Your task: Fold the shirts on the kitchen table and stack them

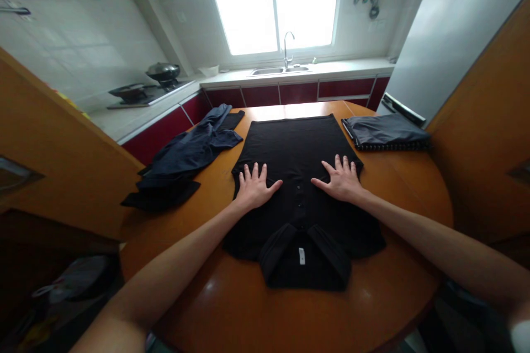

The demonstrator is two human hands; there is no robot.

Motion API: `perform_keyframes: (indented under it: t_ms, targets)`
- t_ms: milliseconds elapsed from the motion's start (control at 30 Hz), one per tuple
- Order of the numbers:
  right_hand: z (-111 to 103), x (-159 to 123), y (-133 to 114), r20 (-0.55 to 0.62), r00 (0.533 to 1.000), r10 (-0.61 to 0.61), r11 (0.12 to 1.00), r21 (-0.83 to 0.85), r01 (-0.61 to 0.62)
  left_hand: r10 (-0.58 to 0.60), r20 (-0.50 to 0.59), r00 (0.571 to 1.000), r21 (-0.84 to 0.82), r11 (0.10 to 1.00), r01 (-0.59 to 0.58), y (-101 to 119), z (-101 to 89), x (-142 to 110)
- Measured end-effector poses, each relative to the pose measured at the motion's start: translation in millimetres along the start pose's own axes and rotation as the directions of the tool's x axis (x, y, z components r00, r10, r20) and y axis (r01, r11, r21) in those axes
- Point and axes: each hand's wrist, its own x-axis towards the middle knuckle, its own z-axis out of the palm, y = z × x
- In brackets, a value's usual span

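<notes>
A black polo shirt (296, 149) lies spread flat on the round wooden table (306, 320), its collar towards me and its hem at the far side. The buttoned placket faces up, and a small white label shows inside the collar. My left hand (253, 187) rests on the shirt's left part, fingers spread and palm down. On the right part, my right hand (340, 178) lies flat in the same way, thumb pointing inward. Neither hand grips the cloth.
Rumpled dark clothes (186, 149) lie at the table's left edge. A folded stack of grey and black garments (387, 131) sits at the back right. Beyond are a sink (269, 71), a stove with pans (163, 71) and a pale fridge (451, 27).
</notes>
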Motion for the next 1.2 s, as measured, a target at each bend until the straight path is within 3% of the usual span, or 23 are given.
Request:
perform_keyframes:
  t_ms: [1200]
  targets:
    - [3, 7, 11, 0.012, 0.999, 0.040, 0.999, -0.036, -0.040, 0.022, -0.015, 1.000, -0.066, 0.998, -0.023, -1, -0.6, -6]
